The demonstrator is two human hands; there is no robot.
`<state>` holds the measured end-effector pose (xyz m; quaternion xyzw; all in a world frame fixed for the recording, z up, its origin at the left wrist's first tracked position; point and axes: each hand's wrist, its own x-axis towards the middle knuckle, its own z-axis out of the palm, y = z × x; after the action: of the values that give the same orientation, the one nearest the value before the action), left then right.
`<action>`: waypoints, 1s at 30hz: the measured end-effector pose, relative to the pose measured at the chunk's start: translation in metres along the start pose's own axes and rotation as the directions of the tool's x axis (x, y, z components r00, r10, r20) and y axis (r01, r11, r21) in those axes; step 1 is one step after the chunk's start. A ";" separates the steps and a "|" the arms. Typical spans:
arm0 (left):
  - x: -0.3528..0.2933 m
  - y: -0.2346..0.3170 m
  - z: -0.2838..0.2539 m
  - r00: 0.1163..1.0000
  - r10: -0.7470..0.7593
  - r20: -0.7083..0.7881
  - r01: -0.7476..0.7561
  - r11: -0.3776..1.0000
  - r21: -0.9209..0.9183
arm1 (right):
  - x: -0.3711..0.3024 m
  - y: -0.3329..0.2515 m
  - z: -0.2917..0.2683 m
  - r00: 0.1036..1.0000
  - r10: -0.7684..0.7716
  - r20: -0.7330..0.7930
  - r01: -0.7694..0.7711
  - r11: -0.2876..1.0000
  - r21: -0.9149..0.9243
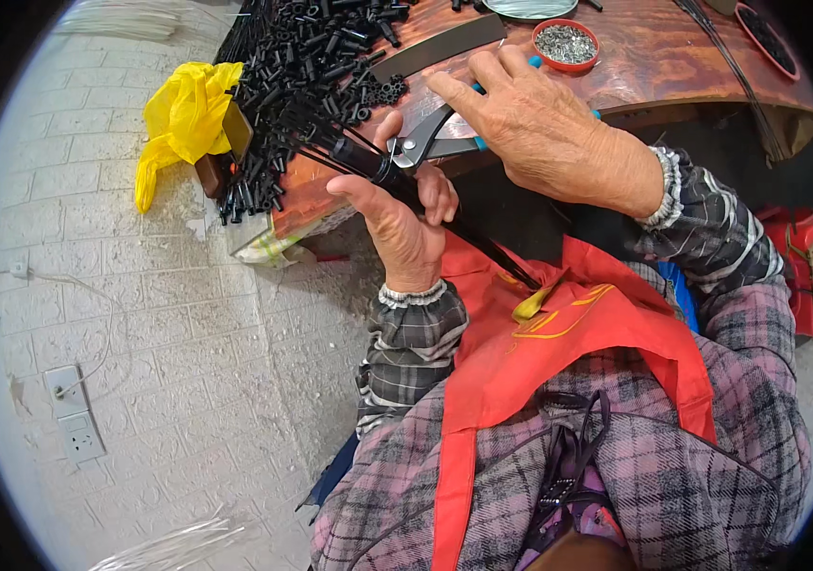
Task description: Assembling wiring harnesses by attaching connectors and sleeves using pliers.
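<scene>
Black rod bundle (361, 155), thin ribs fanning from a cylindrical collar on a slim straight shaft, slants from the table edge down to the lap. The left hand (404, 226) curls its fingers round it near the collar, thumb outstretched. The right hand (551, 133) grips teal-and-black pliers (413, 146), their stubby metal head beside the collar. Creased red cloth (511, 371) covers the lap; short black tubes (325, 62) heap on the grained, reddish wooden table (649, 52).

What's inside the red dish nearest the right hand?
Small silvery pieces, too tiny to tell their exact shape, lie in the red dish. They cover its floor, so that can't be seen.
</scene>
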<state>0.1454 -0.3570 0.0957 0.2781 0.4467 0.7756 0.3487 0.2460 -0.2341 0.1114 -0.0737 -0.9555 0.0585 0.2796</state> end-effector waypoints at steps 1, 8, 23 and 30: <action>0.000 0.001 0.000 1.000 -0.007 -0.001 0.007 1.000 0.004 | 0.000 0.000 0.001 1.000 0.023 -0.011 -0.023 0.999 0.027; 0.009 0.001 -0.001 0.998 -0.006 0.055 0.008 0.999 -0.040 | -0.004 0.003 0.011 0.996 0.085 0.039 -0.092 0.969 0.231; 0.013 -0.006 0.001 0.999 -0.033 0.025 0.035 0.998 -0.060 | -0.005 0.003 0.017 0.983 0.184 0.010 -0.181 0.956 0.232; 0.016 -0.003 -0.005 0.997 -0.041 0.058 0.046 0.996 -0.077 | -0.004 0.002 0.028 0.985 0.166 0.038 -0.169 0.929 0.331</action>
<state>0.1327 -0.3459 0.0923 0.2763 0.4117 0.7765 0.3888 0.2340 -0.2349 0.0856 -0.1064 -0.9234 0.2428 0.2775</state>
